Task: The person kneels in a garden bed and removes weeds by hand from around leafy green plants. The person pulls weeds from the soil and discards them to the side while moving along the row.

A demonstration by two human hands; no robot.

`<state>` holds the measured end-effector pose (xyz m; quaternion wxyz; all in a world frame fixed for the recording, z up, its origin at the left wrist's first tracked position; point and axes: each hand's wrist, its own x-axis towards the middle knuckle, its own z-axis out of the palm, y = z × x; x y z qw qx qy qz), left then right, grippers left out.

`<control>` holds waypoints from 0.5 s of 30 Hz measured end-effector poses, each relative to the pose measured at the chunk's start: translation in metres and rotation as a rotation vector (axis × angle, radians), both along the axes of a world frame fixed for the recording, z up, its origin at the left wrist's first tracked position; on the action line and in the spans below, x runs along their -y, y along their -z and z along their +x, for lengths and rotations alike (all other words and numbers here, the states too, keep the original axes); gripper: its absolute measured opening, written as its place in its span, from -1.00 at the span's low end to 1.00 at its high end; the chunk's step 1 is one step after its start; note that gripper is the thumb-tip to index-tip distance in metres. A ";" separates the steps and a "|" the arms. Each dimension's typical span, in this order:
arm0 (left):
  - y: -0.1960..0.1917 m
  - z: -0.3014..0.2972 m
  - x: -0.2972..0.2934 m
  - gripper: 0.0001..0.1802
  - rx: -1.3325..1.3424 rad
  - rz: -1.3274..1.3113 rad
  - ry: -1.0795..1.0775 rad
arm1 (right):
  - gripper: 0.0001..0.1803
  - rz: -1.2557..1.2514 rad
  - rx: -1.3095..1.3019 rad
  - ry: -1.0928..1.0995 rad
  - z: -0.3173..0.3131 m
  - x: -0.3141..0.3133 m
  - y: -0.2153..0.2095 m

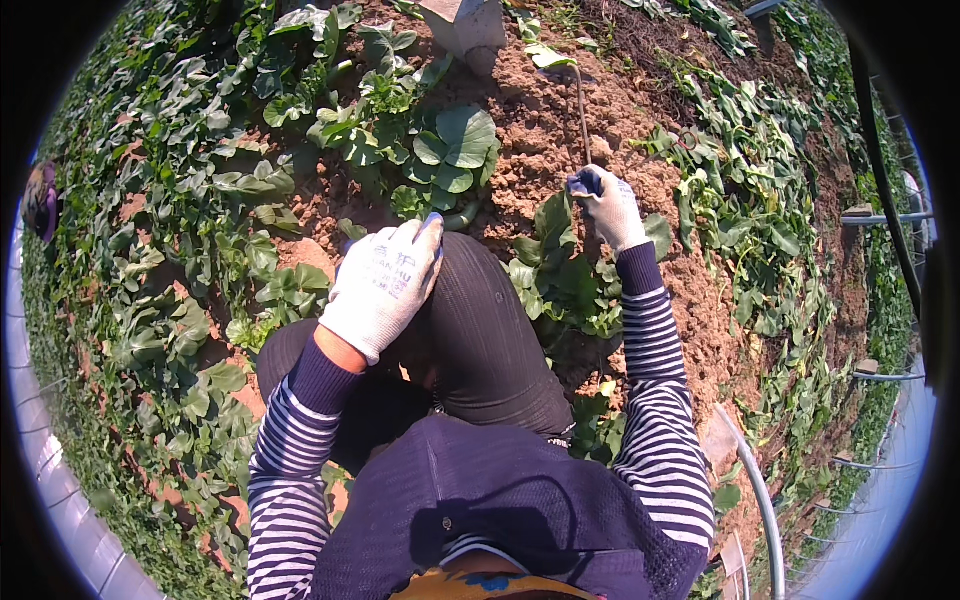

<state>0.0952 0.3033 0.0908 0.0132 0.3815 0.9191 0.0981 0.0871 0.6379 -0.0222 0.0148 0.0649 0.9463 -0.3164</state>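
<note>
White-gloved hands (608,205), right gripping thin bent rod (582,115), left (388,285) beside knee (475,270)

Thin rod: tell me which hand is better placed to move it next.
Likely the right hand: it appears closed on the near end of the thin rod, which reaches over reddish soil. The left hand is by the knee, away from the rod.

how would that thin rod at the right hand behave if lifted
The thin rod looks fairly stiff, running nearly straight toward the right hand. It's probably light, being so slender, and its bent far end may snag nearby leaves.
</note>
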 end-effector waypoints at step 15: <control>0.010 0.004 0.002 -0.58 -0.049 -0.047 0.069 | -0.66 -1.235 -0.172 0.435 0.038 -0.061 0.002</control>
